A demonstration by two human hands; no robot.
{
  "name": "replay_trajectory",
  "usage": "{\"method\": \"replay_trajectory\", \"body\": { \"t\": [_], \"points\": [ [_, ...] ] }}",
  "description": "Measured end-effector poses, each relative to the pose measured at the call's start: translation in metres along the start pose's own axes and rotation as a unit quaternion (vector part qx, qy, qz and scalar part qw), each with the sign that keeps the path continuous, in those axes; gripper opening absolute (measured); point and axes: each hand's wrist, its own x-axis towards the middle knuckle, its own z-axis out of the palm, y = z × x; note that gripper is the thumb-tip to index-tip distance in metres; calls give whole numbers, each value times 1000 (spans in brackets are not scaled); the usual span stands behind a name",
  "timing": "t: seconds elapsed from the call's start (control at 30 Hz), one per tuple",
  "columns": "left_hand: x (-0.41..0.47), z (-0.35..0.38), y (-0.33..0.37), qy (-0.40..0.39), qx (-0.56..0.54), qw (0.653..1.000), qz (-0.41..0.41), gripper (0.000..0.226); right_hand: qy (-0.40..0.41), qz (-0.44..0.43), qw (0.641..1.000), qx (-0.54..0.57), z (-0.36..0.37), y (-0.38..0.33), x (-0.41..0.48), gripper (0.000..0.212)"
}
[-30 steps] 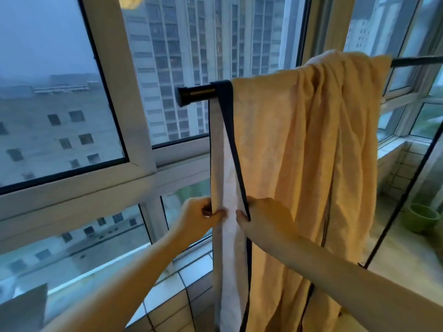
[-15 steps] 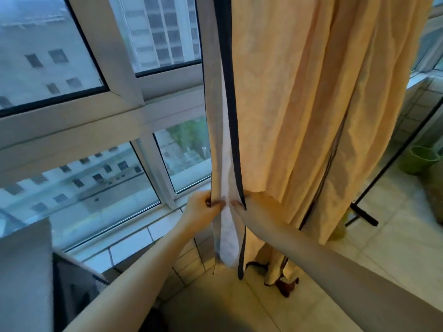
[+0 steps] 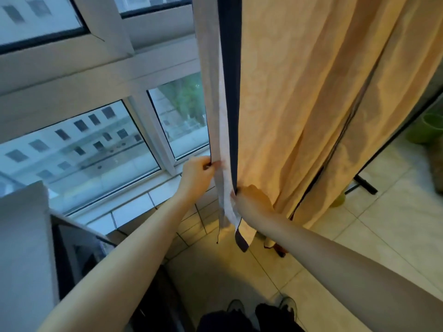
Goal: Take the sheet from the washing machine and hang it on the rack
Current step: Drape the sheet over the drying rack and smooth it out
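Note:
The sheet [image 3: 299, 92] hangs down from above the frame: pale orange cloth with a dark blue border and a white reverse strip along its left edge. My left hand [image 3: 197, 174] pinches the white strip's left side. My right hand [image 3: 253, 201] grips the dark-bordered edge a little lower, close to the sheet's bottom corner. The rack's top bar is out of view; only a black leg and foot [image 3: 364, 185] show at the right. The washing machine [image 3: 26, 255] stands at the lower left, white, with a dark opening.
A window with a white frame [image 3: 100, 75] and a tiled sill fills the left. A green pot [image 3: 429, 128] sits on the pale tiled floor at the far right. My shoes [image 3: 261, 307] show at the bottom edge.
The view has tilted down, so the rack bar left the frame. Both hands slid down the sheet's left edge toward its bottom corner, still gripping it.

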Motion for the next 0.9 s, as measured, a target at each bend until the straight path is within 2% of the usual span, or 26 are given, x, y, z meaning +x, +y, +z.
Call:
{"method": "replay_trajectory", "body": {
  "t": [0.1, 0.27, 0.4, 0.53, 0.63, 0.9],
  "points": [
    [-4, -4, 11, 36, -18, 998, 40, 17, -41, 25, 999, 7, 14, 2, -7, 23],
    [-9, -9, 5, 44, -24, 997, 65, 17, -48, 35, 997, 48, 24, -1, -11, 25],
    [-15, -6, -4, 37, -22, 997, 64, 16, 26, -15, 999, 37, 4, -10, -14, 41],
    [-15, -8, -5, 48, -55, 996, 59, 17, 136, -52, 987, 74, -28, -19, -18, 46],
    [-13, -10, 4, 48, -83, 994, 55, 14, 185, -74, 975, 98, -44, -26, -16, 43],
    [-11, -16, 3, 36, -71, 995, 58, 20, 264, -23, 954, 137, -80, 6, -18, 45]
  ]
}}
